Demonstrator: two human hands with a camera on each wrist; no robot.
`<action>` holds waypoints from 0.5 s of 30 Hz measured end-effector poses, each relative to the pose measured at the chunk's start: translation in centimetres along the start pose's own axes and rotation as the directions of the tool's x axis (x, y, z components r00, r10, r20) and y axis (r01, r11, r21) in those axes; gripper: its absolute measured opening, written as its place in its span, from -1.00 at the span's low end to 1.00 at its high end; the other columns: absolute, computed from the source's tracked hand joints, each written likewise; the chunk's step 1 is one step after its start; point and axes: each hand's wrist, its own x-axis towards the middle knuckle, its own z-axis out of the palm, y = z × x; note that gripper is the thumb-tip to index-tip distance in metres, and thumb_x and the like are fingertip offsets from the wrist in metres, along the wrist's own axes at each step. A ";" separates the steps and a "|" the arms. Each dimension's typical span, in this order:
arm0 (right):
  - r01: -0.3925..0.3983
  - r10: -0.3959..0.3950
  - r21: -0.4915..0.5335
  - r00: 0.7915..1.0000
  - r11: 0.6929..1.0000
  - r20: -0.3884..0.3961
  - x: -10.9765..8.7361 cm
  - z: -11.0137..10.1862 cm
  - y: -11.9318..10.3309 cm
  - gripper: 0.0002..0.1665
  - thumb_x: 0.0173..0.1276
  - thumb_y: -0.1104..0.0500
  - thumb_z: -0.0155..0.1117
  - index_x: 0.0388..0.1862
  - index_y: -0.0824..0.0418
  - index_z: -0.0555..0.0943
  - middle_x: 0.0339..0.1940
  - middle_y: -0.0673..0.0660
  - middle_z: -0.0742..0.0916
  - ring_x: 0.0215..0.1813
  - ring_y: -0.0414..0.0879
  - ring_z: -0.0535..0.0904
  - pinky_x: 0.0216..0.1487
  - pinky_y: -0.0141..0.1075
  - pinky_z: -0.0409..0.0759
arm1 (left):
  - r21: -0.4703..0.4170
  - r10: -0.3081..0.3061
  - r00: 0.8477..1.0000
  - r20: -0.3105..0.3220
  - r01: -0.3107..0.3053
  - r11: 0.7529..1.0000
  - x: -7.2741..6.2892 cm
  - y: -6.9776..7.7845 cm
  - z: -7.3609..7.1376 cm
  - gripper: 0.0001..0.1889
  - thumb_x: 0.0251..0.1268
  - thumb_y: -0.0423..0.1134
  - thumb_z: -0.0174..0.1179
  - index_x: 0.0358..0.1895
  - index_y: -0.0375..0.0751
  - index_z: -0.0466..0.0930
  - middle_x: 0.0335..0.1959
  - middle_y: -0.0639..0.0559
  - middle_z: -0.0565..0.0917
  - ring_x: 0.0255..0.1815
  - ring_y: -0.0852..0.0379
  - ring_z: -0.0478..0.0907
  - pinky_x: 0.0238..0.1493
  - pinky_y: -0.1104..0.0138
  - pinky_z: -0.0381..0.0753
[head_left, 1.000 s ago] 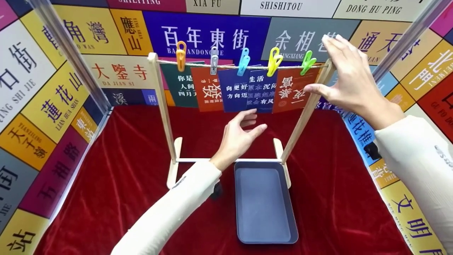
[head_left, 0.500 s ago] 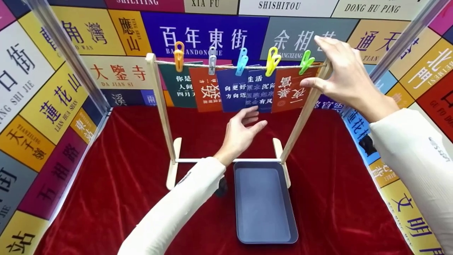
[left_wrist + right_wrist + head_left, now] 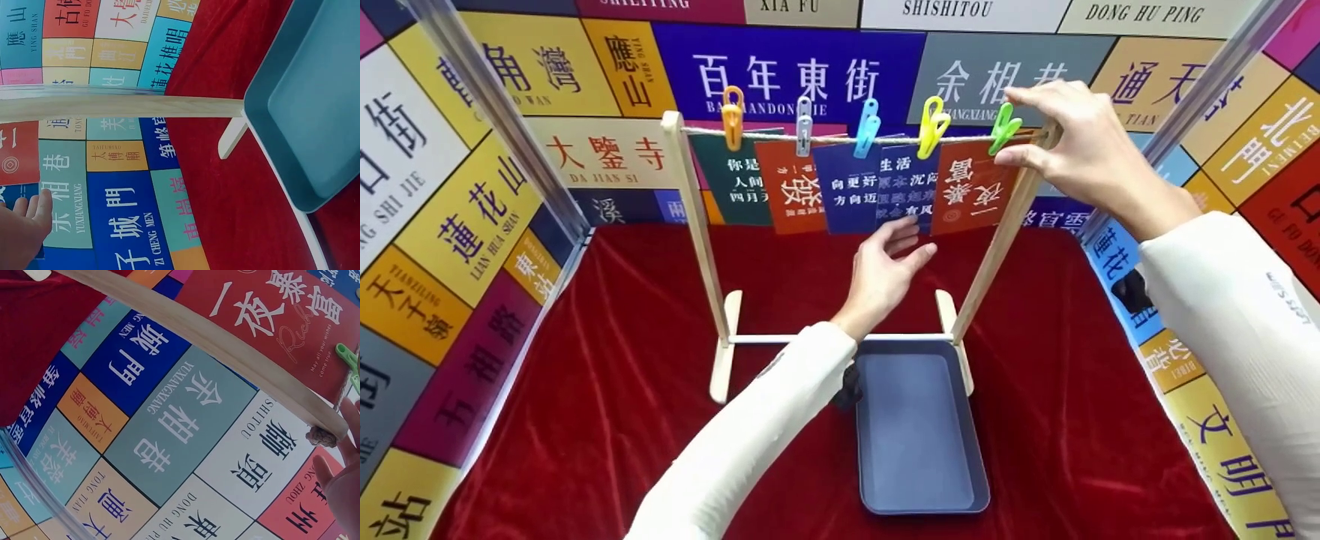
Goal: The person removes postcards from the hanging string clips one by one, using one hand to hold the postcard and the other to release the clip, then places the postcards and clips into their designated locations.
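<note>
Several cards hang from a string on a wooden frame (image 3: pixel 695 225), held by coloured clothespins. At the right end, a green clothespin (image 3: pixel 1003 129) holds a red card (image 3: pixel 971 195). My right hand (image 3: pixel 1084 146) is raised at the right post, its thumb and index fingertips apart, close to the green clothespin. In the right wrist view, that hand (image 3: pixel 347 481) is beside the knotted string end (image 3: pixel 322 436). My left hand (image 3: pixel 881 274) is low in front, thumb spread from the fingers; its fingertips overlap the lower edge of a dark blue card (image 3: pixel 901 187).
Yellow (image 3: pixel 932 127), blue (image 3: pixel 868 127), grey (image 3: pixel 804 126) and orange (image 3: pixel 733 118) clothespins are along the string. A grey-blue tray (image 3: pixel 919 427) lies on the red cloth (image 3: pixel 615 390) by the frame's crossbar (image 3: pixel 765 339). Sign-printed panels (image 3: pixel 787 67) stand behind and at both sides.
My right hand has moved left from the post, bringing its fingertips to the green clothespin. My left hand has shifted slightly right and up toward the cards. The clothespins and cards stay on the string.
</note>
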 end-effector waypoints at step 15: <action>-0.110 0.110 0.034 0.994 0.993 -0.002 0.5 0.2 -0.4 -0.39 0.41 0.02 0.31 0.43 -0.06 0.47 0.20 0.18 0.67 0.13 -0.06 0.42 0.18 -0.15 0.43 | 0.022 -0.046 0.995 -0.090 0.048 0.999 1.2 0.1 2.3 -0.53 0.25 -0.32 0.38 0.25 -0.17 0.59 0.16 -0.12 0.69 0.19 0.02 0.66 0.10 0.51 0.68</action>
